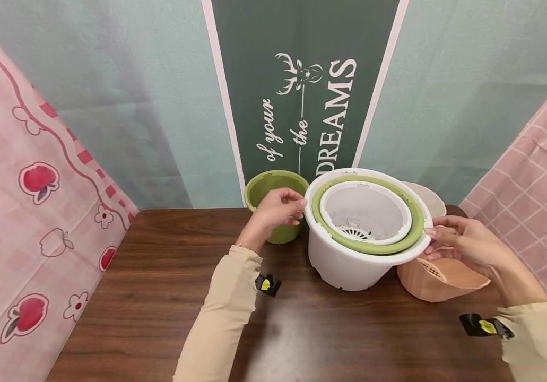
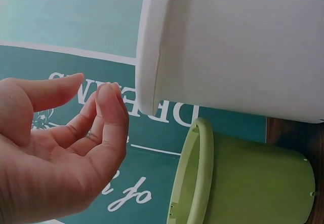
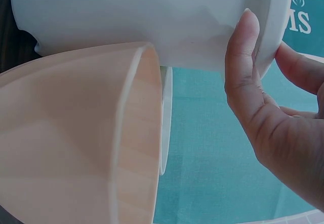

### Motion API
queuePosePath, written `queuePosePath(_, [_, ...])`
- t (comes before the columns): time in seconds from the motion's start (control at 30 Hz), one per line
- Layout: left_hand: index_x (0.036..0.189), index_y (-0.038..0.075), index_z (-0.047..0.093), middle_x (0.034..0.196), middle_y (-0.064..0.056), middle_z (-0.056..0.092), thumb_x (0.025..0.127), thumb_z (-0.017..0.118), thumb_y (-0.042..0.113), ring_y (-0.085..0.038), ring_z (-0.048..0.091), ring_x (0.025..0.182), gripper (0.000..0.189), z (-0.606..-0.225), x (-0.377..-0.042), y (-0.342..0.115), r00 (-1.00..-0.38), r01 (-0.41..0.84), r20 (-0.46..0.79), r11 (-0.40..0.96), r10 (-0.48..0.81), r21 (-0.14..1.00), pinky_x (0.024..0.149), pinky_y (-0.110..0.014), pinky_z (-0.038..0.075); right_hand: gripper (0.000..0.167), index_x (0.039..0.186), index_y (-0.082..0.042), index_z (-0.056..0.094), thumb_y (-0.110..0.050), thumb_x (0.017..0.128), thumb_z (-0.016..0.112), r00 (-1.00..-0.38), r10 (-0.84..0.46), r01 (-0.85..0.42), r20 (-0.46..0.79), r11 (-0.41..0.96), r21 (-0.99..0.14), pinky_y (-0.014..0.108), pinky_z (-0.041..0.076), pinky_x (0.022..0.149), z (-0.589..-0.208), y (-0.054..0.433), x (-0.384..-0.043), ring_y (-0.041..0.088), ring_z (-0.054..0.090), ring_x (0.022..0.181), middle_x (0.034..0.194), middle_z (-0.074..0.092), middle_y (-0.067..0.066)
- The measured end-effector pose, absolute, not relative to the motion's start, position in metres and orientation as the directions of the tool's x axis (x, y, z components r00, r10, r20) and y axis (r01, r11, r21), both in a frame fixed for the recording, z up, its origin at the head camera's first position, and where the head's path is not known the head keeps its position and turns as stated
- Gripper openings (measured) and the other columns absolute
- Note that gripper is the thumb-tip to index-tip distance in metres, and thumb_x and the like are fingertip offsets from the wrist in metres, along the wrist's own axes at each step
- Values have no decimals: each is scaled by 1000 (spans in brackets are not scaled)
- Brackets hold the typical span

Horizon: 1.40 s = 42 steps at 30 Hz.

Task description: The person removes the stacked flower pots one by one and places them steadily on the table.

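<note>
A large white flowerpot (image 1: 345,271) stands on the table with a green pot (image 1: 373,248) nested inside it and a smaller white pot (image 1: 365,204) innermost. My right hand (image 1: 471,243) pinches the right side of the large pot's rim; the right wrist view shows thumb and finger on either face of the rim. Beside the left side of that rim is my left hand (image 1: 279,211), fingers loosely bent. A small gap separates its fingertips from the rim in the left wrist view. Behind the left hand stands a separate green pot (image 2: 253,178), partly hidden in the head view.
A peach pot (image 1: 418,281) with a slanted opening sits right of the white pot, under my right hand. Behind it shows an off-white pot (image 1: 428,197). A printed curtain (image 1: 158,106) hangs at the table's back edge, and pink cloths flank both sides.
</note>
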<state>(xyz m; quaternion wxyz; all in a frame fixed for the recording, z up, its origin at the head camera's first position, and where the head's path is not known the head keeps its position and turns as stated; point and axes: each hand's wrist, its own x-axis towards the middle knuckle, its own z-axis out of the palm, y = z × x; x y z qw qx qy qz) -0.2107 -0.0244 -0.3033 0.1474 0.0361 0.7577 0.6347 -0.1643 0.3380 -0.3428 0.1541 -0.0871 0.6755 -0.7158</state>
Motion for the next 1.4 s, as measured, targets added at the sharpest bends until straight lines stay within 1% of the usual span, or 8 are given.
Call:
queuePosePath(0.27, [102,-5,56,79,-9,54,88,58,5,-16,55,67,17,-301,-212,-17,-947,-148,-199,207,253,967,59,-25,51,17,100,-6,54,7,91,46,-936,-342,105,-81,-52,-993,36,54,61,-342,337,-165,24,64,68,78,65,14])
queuePosePath(0.5, [102,-4,56,80,-10,53,88,58,4,-16,55,65,17,-299,-212,-10,-947,-135,-193,229,256,964,59,-24,51,19,99,-5,54,8,92,44,-935,-344,109,-81,-62,-992,35,54,62,-340,336,-165,24,64,68,79,64,14])
queuePosePath(0.67, [100,-4,56,76,-8,51,87,60,6,-15,52,63,17,-299,-213,-5,-947,-130,-192,242,256,961,58,-24,50,20,99,-6,54,9,92,43,-935,-345,113,-84,-66,-991,35,54,61,-339,336,-165,24,64,68,79,63,14])
queuePosePath(0.83, [99,-3,57,74,-7,52,87,60,8,-16,52,65,17,-293,-212,-2,-948,-110,-187,285,257,952,64,-26,51,20,99,-6,54,9,92,42,-936,-341,117,-87,-68,-991,35,54,61,-339,336,-165,24,64,68,79,63,14])
queuePosePath(0.9, [98,-2,58,75,-7,53,86,61,9,-16,53,64,16,-292,-213,-1,-948,-101,-186,310,259,945,63,-26,50,20,99,-6,54,9,92,42,-934,-346,117,-85,-73,-990,35,54,61,-339,336,-165,24,64,68,79,63,14])
queuePosePath(1.0, [98,0,60,79,-8,56,86,62,10,-17,54,65,16,-290,-213,1,-943,-75,-176,333,283,940,65,-26,50,21,99,-6,54,9,92,42,-934,-347,118,-85,-76,-990,35,54,61,-340,336,-165,24,64,68,79,64,14])
queuePosePath(1.2, [99,0,62,82,-6,58,87,59,9,-16,54,72,15,-288,-213,5,-920,18,-129,368,371,930,63,-19,46,21,99,-5,55,9,92,42,-932,-354,113,-78,-79,-990,36,53,62,-341,337,-165,25,64,68,79,63,15])
queuePosePath(1.4, [98,2,65,85,-5,61,87,60,9,-13,53,77,13,-286,-213,8,-913,113,-93,465,398,878,66,-18,43,20,100,-5,54,9,92,43,-929,-361,109,-75,-75,-991,37,53,62,-342,339,-165,25,65,69,80,63,15])
